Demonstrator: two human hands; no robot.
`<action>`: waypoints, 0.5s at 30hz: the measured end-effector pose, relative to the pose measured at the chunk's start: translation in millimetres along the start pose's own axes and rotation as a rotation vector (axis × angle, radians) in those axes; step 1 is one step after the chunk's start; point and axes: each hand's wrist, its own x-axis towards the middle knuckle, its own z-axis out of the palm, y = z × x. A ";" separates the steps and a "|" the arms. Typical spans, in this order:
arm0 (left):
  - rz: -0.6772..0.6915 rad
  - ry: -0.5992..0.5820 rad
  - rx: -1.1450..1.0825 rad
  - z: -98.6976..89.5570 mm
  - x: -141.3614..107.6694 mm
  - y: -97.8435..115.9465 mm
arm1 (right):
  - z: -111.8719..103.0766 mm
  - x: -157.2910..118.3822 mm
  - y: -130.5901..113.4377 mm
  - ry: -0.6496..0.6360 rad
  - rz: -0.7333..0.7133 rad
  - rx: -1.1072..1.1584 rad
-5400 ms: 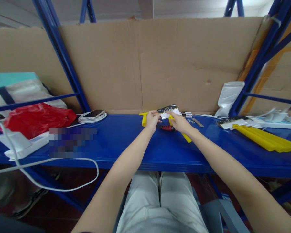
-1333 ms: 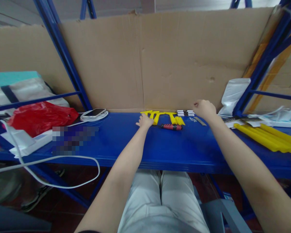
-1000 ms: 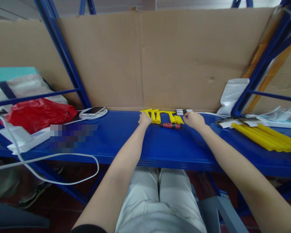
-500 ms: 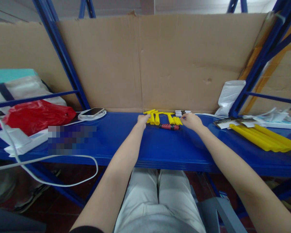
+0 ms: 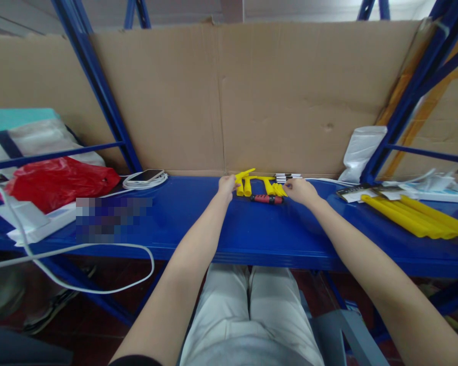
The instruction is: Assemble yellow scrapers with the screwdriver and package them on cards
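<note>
- Had a yellow T-shaped piece [image 5: 247,174] gripped, tilted, in the closed left hand [image 5: 226,186], behind and left of the red-handled tool [image 5: 266,199].
- Had the right hand [image 5: 299,188] at the small yellow pieces [image 5: 279,190], behind the tool's right end; could not tell whether pinched on one.
- Seemed early in the work: one piece lifted, other T-shaped pieces [image 5: 268,186] left lying behind the tool.
- Could not make out the lifted piece's finger-covered end.
</note>
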 end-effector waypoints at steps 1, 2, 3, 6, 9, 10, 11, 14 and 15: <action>0.010 -0.023 -0.021 1.4 -1.5 1.1 | 0.1 0.2 0.1 0.000 0.001 0.006; 0.019 -0.045 -0.036 2.8 -3.1 2.2 | 0.5 0.7 0.4 0.000 0.001 0.014; 0.032 -0.063 -0.050 4.2 -4.8 3.3 | 1.2 1.3 0.9 0.000 0.001 0.025; 0.061 -0.108 -0.084 8.7 -11.2 5.9 | 6.0 4.1 3.3 0.022 0.005 0.081; 0.060 -0.213 -0.068 13.8 -21.2 6.7 | 13.8 8.3 6.8 0.087 0.000 0.172; 0.058 -0.266 -0.053 15.5 -25.5 6.6 | 16.6 10.0 8.2 0.118 -0.009 0.207; 0.059 -0.324 -0.045 17.3 -30.1 6.5 | 19.3 11.8 9.8 0.151 -0.019 0.241; 0.067 -0.446 -0.037 21.9 -43.6 5.9 | 25.0 17.5 15.0 0.236 -0.027 0.327; 0.077 -0.470 -0.028 23.1 -47.1 5.5 | 26.0 19.2 16.7 0.255 -0.016 0.351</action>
